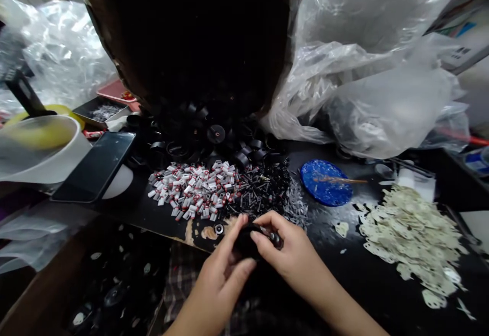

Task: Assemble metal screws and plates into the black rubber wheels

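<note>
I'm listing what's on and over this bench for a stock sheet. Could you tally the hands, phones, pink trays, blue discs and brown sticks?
Hands: 2 (left hand, right hand)
Phone: 1
Pink tray: 1
Blue disc: 1
Brown stick: 1
Total: 6

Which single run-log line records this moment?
left hand: holding black part | right hand: holding same part | nearby: grey-and-red pieces, blue disc, pale plates
</note>
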`<move>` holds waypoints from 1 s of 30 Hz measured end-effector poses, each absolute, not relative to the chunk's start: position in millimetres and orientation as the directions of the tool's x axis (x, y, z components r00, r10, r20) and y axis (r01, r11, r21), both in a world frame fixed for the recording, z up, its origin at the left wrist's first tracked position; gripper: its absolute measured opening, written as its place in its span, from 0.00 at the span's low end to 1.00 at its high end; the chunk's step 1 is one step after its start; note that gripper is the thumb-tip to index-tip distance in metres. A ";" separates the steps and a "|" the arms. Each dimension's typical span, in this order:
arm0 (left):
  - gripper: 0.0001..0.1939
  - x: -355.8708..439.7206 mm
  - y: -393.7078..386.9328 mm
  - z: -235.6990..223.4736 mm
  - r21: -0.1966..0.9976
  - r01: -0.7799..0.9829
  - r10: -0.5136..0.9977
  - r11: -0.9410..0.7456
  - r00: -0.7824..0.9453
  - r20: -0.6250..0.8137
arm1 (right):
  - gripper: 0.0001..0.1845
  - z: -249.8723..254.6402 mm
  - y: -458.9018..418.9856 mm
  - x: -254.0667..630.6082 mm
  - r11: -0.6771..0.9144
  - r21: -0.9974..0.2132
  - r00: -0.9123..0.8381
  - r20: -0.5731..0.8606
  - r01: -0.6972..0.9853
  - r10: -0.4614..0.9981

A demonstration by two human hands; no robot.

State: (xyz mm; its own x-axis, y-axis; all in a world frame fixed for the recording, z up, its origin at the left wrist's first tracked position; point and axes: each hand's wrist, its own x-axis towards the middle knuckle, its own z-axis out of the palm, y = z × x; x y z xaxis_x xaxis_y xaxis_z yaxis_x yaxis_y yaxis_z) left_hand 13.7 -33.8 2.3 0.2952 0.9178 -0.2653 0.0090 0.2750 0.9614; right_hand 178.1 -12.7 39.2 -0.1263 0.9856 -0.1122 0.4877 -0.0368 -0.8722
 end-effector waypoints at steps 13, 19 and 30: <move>0.14 -7.2 4.3 1.8 0.812 -0.498 0.907 0.306 -0.107 -0.407 | 0.07 33.0 68.3 144.5 0.400 -0.178 -0.367 0.190 0.899 0.911; 0.15 -3.0 8.3 4.8 0.789 -0.538 0.917 0.297 -0.069 -0.392 | 0.06 33.4 59.3 154.8 0.397 -0.294 -0.357 0.181 0.870 0.916; 0.13 8.9 -2.4 3.7 0.694 -0.612 0.903 0.379 0.079 -0.423 | 0.06 28.9 20.4 160.0 0.144 -0.719 -0.213 -0.006 0.680 0.977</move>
